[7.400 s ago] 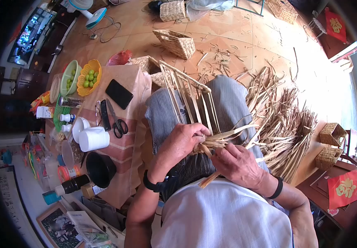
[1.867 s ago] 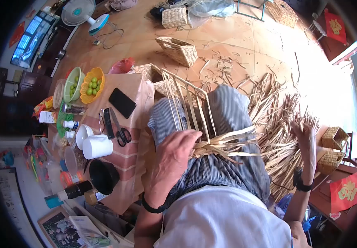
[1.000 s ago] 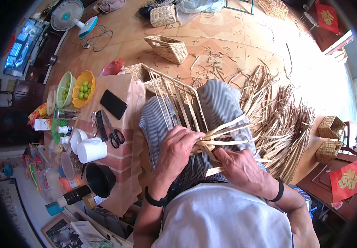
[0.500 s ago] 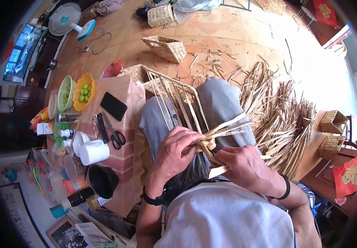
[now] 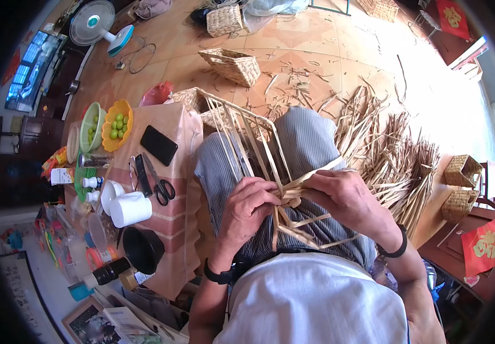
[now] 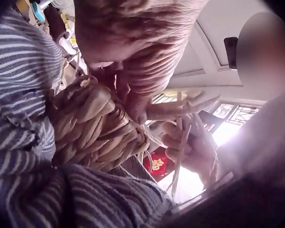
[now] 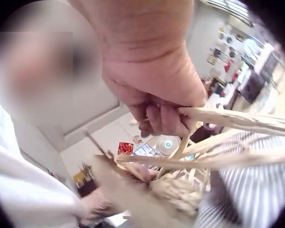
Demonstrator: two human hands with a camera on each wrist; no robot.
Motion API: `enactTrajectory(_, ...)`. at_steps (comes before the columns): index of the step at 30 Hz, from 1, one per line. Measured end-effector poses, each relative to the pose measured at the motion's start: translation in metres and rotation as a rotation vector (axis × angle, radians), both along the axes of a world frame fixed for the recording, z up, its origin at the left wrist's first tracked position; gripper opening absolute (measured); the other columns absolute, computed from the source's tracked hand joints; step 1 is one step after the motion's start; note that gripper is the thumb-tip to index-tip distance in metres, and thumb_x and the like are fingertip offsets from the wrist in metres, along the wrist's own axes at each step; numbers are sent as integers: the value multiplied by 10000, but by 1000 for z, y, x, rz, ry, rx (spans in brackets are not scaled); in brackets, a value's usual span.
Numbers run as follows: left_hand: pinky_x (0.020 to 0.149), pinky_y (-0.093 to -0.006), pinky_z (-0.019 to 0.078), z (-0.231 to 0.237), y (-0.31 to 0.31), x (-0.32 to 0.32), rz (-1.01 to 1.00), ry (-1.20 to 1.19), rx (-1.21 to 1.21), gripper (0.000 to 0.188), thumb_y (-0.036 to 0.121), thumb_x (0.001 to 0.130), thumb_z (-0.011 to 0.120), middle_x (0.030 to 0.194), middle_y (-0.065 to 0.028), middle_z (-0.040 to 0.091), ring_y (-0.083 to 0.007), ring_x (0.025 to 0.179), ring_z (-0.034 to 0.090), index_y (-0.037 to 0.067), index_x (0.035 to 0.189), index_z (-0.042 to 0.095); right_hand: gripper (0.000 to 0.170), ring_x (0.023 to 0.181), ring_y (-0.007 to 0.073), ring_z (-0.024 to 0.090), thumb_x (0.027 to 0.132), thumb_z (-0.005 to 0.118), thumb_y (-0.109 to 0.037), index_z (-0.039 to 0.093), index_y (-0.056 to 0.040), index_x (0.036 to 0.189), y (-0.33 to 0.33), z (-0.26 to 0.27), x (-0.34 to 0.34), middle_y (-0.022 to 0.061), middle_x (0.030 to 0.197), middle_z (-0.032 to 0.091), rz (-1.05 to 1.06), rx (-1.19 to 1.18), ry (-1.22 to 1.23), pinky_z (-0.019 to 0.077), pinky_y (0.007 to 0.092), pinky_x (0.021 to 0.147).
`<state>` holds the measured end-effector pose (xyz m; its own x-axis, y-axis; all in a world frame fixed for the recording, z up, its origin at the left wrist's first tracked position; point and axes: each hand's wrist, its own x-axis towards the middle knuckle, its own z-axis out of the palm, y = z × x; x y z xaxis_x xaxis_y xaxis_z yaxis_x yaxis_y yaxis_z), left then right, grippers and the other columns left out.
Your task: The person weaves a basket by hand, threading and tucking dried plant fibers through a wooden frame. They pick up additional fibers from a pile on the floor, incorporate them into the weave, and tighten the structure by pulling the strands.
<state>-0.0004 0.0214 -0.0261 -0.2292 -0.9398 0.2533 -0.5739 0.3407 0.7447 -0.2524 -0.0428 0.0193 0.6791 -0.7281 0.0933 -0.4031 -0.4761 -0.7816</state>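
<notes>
A half-woven basket on a thin rod frame [image 5: 270, 124] lies across the lap, its bare rods pointing away from the body. Thick braided rows of dried plant strips [image 6: 92, 128] fill its near end in the left wrist view. My left hand [image 5: 247, 207] pinches the woven edge between thumb and fingers. Just right of it, my right hand [image 5: 348, 198] grips flat strips, pulled close to the weave; in the right wrist view its fingers [image 7: 164, 119] curl round a pale strip [image 7: 237, 118]. Other loose strips [image 5: 296, 232] hang toward the waist.
Piles of dried strips [image 5: 396, 166] lie on the floor at the right. On the table at left are scissors [image 5: 160, 186], a phone [image 5: 159, 145], a white container [image 5: 131, 209] and a bowl of green fruit [image 5: 109, 135]. A finished basket [image 5: 233, 67] stands ahead.
My right hand reached out over the strip pile, came back to the weave, and has now moved up and forward with strips in its grip. The left hand stays at the woven edge.
</notes>
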Motion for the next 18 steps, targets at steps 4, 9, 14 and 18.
enactTrajectory(4,912,-399,582,2,-2,6,-39,-9,12,284,-46,706,839,1109,-43,766,-287,1070,702,83,936,733,116,738,353,710,929,705,-146,715,-34,958,-4,9,12,126,824,709,31,-86,110,551,450,660)
enactTrajectory(9,906,-402,589,7,-5,7,-44,-12,20,298,-64,713,826,1095,-47,769,-297,1056,709,76,958,732,137,755,354,718,899,712,-158,673,-30,871,-6,7,23,142,820,707,84,-163,226,552,446,647)
enactTrajectory(14,859,-383,602,18,0,-5,105,-5,94,303,-57,701,832,1028,-50,764,-271,1016,717,57,965,736,161,764,349,723,890,710,-200,681,-44,860,-13,18,27,153,820,705,208,-227,208,541,456,637)
enactTrajectory(18,805,-376,603,18,-4,-10,71,-126,-38,308,-37,694,841,969,-55,755,-256,949,715,56,971,744,206,752,323,721,882,723,-259,689,-58,853,-19,23,33,136,797,698,287,-281,305,531,438,656)
